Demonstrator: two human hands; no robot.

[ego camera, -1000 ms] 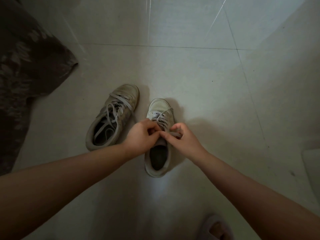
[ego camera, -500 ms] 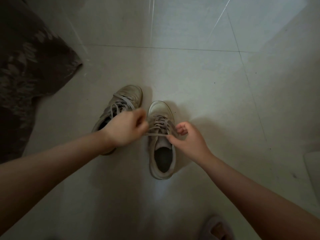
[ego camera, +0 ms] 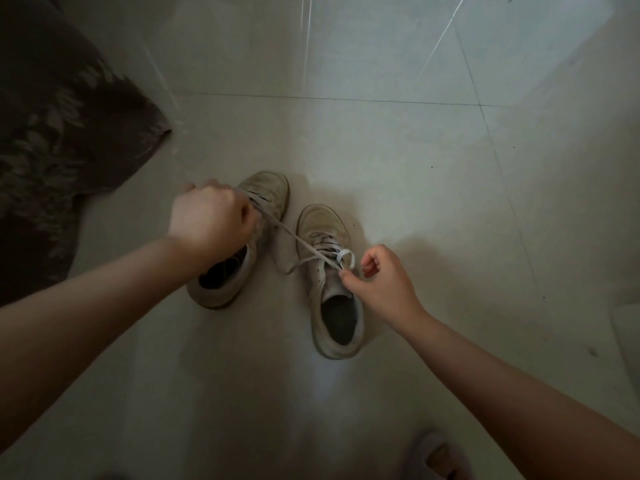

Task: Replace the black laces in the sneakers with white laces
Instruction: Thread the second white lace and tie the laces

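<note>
Forearms reached in from the bottom corners toward a pair of worn pale sneakers on the tiled floor. Nearest, the right hand pinched a small loop of white lace between thumb and fingertip, just above the eyelets of the right-hand sneaker, its other fingers curled in. From that pinch the lace ran taut and slanting up to the left hand, which was clenched around the other end and hovered over the left-hand sneaker, hiding much of it. Both sneakers appeared to carry light laces already, so I judged this a final tightening or knotting. Pulling too hard to the left could drag the loop out of the right hand's pinch and undo the bow, or tip the unheld sneaker. Farther off, a dark patterned cloth lay at the left edge.
</note>
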